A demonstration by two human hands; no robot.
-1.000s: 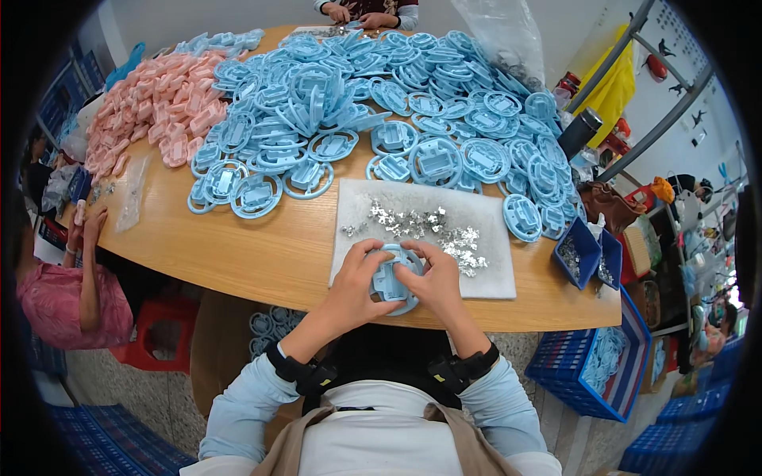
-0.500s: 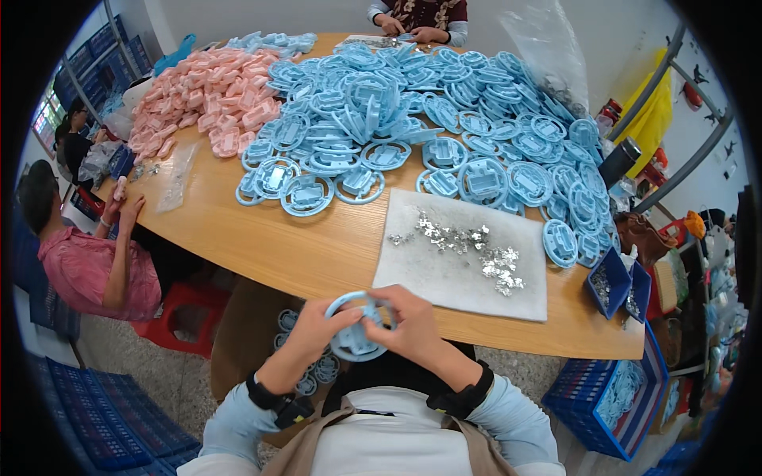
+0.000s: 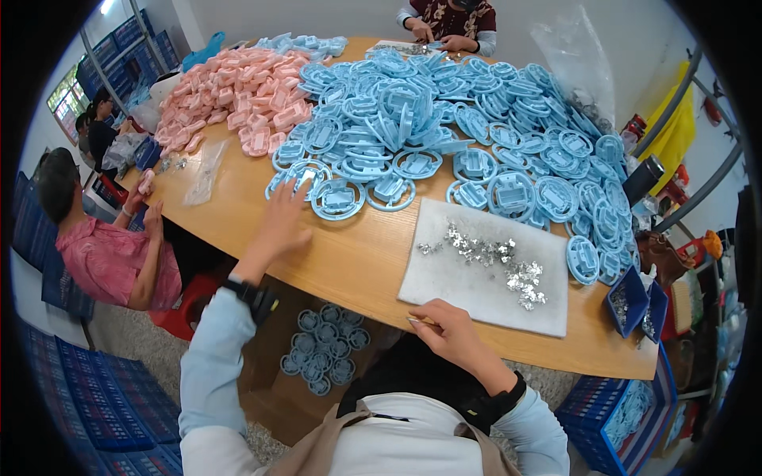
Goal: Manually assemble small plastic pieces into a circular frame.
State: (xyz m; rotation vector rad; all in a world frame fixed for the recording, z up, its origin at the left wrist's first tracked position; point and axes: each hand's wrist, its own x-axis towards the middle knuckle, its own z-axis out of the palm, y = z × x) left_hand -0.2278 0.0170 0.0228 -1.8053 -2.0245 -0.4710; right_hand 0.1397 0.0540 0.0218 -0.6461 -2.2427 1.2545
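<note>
My left hand [image 3: 278,226] is stretched out over the front of the heap, its fingers apart. Its fingertips are at a light-blue plastic ring-shaped part [image 3: 298,176]; whether they touch it is hard to tell. At the near table edge my right hand [image 3: 446,327] is closed, with thumb and finger pinching a small thin thing I cannot make out. Beyond that hand lies a white pad [image 3: 425,278] with small shiny metal clips [image 3: 524,278] scattered on it. More light-blue ring parts [image 3: 337,197] are piled behind.
A brown box [image 3: 266,389] below the table edge holds several blue ring parts. Pink parts [image 3: 246,95] are heaped at the far left. Blue bins [image 3: 627,301] stand at the right edge, above a blue crate [image 3: 587,420]. Co-workers sit at the left and far side.
Both hands held a blue ring part together; it is out of them now. My left hand has moved forward and left to the heap, my right hand slightly right. The view has shifted, showing more of the box.
</note>
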